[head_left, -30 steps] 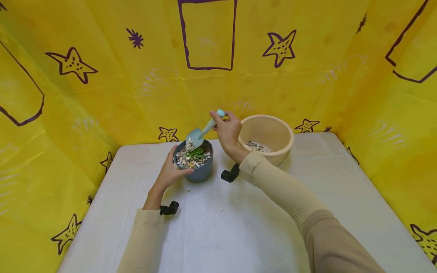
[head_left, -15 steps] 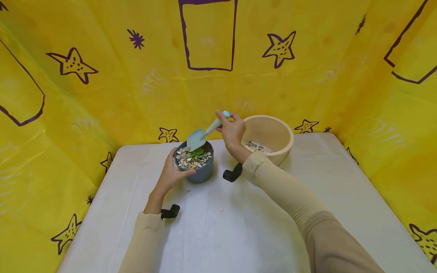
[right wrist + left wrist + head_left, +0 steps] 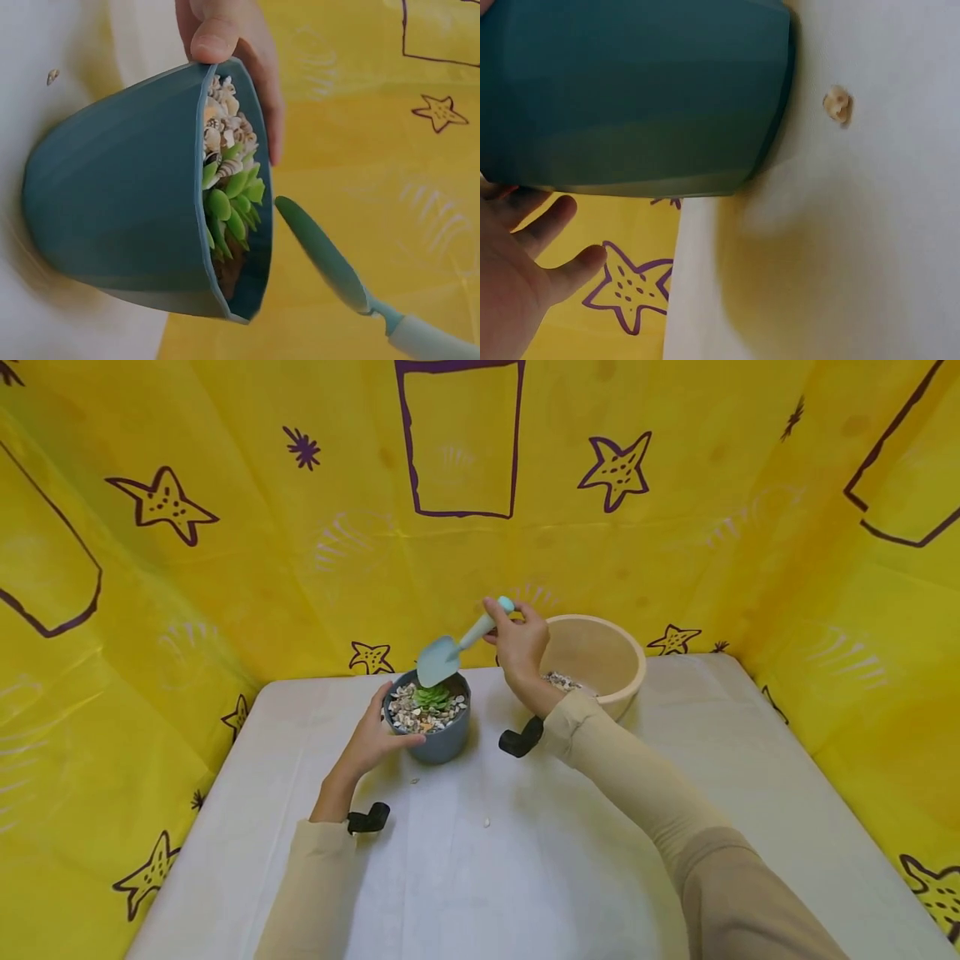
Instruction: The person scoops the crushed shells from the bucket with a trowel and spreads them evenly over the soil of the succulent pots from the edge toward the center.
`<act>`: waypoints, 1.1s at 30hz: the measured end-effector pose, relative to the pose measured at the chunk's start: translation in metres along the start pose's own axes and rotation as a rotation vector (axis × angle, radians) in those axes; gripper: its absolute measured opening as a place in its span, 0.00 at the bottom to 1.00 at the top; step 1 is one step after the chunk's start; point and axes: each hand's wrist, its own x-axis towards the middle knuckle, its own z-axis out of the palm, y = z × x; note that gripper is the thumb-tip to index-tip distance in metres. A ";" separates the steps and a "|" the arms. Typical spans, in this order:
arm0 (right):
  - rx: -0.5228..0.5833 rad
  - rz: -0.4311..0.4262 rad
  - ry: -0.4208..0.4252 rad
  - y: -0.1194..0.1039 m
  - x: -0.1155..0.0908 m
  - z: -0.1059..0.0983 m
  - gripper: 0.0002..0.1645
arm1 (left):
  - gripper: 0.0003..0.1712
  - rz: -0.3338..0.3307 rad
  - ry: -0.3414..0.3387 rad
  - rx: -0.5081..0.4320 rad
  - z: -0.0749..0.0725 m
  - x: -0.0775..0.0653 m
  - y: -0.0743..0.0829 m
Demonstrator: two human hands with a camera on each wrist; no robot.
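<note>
A blue-grey flower pot (image 3: pixel 442 745) stands on the white cloth, holding a green succulent (image 3: pixel 432 697) amid small seashells (image 3: pixel 225 124). My left hand (image 3: pixel 375 735) grips the pot's left side, its thumb at the rim in the right wrist view. Some of that hand's fingers (image 3: pixel 577 271) spread beside the pot in the left wrist view. Above the pot's back rim, my right hand (image 3: pixel 521 647) pinches the handle of a pale blue-green trowel (image 3: pixel 438 662). The trowel's blade tilts down over the pot, apart from the plant, and no shells show on it.
A larger beige pot (image 3: pixel 630 685) with some shells (image 3: pixel 562 682) at its bottom stands to the right, partly behind my right hand. Stray shells (image 3: pixel 487 822) lie on the white cloth (image 3: pixel 480 893). Yellow patterned cloth (image 3: pixel 465 560) walls the back and sides.
Shells slid off the trowel into the flower pot. My right hand moved rightward and slightly up with the trowel, uncovering more of the succulent. My left hand stayed at the pot.
</note>
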 end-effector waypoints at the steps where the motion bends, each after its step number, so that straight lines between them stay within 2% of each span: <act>1: -0.001 -0.015 -0.012 -0.001 0.000 0.000 0.22 | 0.71 -0.001 0.005 -0.009 0.001 0.000 0.001; 7: 0.002 -0.031 -0.054 -0.008 0.004 -0.003 0.25 | 0.72 -0.017 0.032 -0.046 0.005 -0.002 0.004; 14: 0.077 0.026 -0.057 -0.021 0.017 -0.014 0.20 | 0.70 -0.028 0.029 -0.003 -0.001 -0.001 0.000; 17: 0.090 0.055 -0.060 -0.028 0.022 -0.022 0.18 | 0.68 -0.010 0.032 0.009 -0.006 0.001 -0.002; 23: 0.095 0.115 -0.064 -0.039 0.033 -0.038 0.20 | 0.64 0.014 0.039 0.014 -0.011 0.002 -0.007; 28: 0.105 0.110 -0.079 -0.047 0.039 -0.049 0.20 | 0.65 0.014 0.032 0.023 -0.011 0.000 -0.005; 33: 0.095 0.070 -0.085 -0.056 0.050 -0.062 0.19 | 0.67 0.008 0.011 0.095 -0.012 0.002 0.002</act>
